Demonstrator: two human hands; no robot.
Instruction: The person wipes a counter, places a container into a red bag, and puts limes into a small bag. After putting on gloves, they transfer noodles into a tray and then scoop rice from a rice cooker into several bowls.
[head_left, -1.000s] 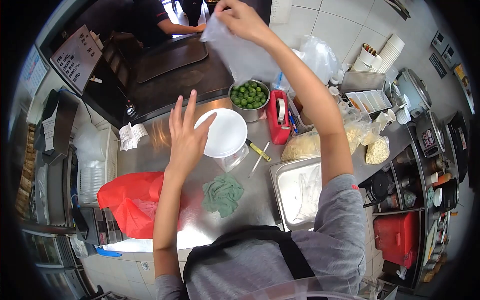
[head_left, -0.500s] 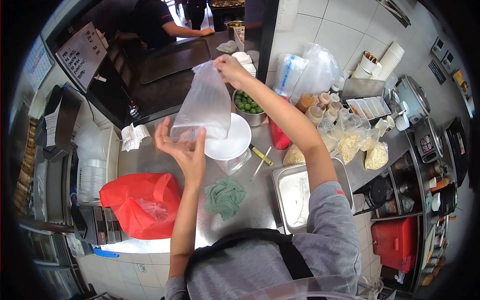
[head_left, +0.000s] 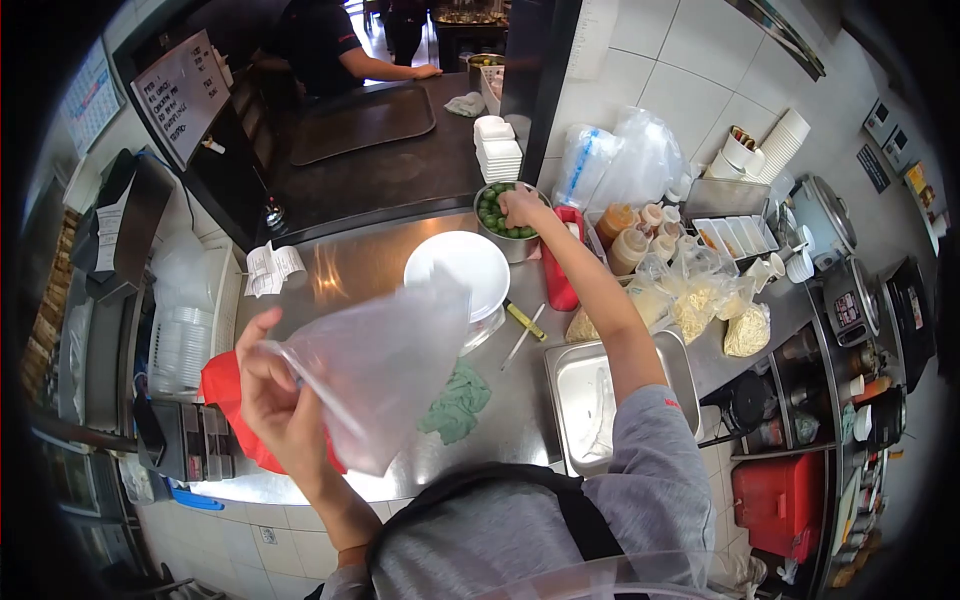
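Observation:
A clear plastic bag [head_left: 380, 365] hangs from my left hand [head_left: 285, 405], pinched near its left edge, and spreads out above the counter. My right hand [head_left: 520, 207] reaches into a metal pot of small green limes [head_left: 493, 212]. Its fingers are bent together among the fruit, and their tips are hidden. White round lids or plates [head_left: 457, 272] lie stacked left of the pot. Under the bag a green cloth [head_left: 458, 405] lies crumpled. Behind my left hand a red bag [head_left: 228, 400] is partly covered.
A steel basin [head_left: 582, 400] sits at the right, with a yellow-green cutter [head_left: 525, 320] nearby. Sauce bottles [head_left: 630, 248] and bags of noodles [head_left: 695, 310] line the back right. White containers [head_left: 497, 150] stand by the hatch, where another person's arm [head_left: 395, 70] rests.
My right hand has let go of the plastic bag and moved right into the lime pot. My left hand has drawn the bag down and toward me, away from over the white lids.

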